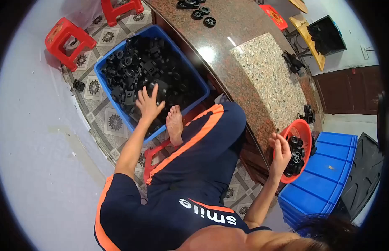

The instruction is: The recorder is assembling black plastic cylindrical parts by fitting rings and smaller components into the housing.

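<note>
A large blue bin [187,47] on the floor holds a heap of black plastic parts [140,69], some of them ring-shaped and some block-shaped. My left hand [149,104] reaches over this heap with its fingers spread, and no part is visibly gripped. At the table's near right edge stands a red plastic basket [309,133] with several black wheels [295,157] inside. Beside its left rim is my right hand [281,154], fingers loosely bent and a little apart, with nothing visible between them.
Several black wheels [197,15] lie on the far end of the stone-topped table [228,54]. Black assemblies [293,62] sit along its right edge. Red stools [62,39] stand on the tiled floor. Lidded blue crates [324,167] are at the right. My bare foot [174,125] rests by the bin.
</note>
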Tool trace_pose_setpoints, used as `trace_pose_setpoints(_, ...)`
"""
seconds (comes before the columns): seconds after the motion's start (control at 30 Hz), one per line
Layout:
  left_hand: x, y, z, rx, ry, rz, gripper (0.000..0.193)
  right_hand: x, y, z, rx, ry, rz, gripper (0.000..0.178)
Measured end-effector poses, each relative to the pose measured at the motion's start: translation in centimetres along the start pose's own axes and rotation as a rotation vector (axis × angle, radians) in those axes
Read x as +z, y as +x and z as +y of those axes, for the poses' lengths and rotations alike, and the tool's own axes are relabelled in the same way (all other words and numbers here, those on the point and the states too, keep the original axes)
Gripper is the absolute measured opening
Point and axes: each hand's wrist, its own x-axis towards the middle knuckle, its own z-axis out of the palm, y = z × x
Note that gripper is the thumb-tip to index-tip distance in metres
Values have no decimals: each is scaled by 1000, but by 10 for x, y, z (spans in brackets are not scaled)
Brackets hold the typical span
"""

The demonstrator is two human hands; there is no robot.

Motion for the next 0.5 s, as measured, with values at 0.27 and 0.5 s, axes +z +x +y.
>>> trace_pose_setpoints(0.27, 7, 105, -2, -179, 76, -65, 68, 47, 10, -14, 100, -40, -89, 27)
trace_pose_setpoints(0.5, 18, 25, -4, -223, 5, -47, 74, 48, 10, -16, 47, -150, -90, 27)
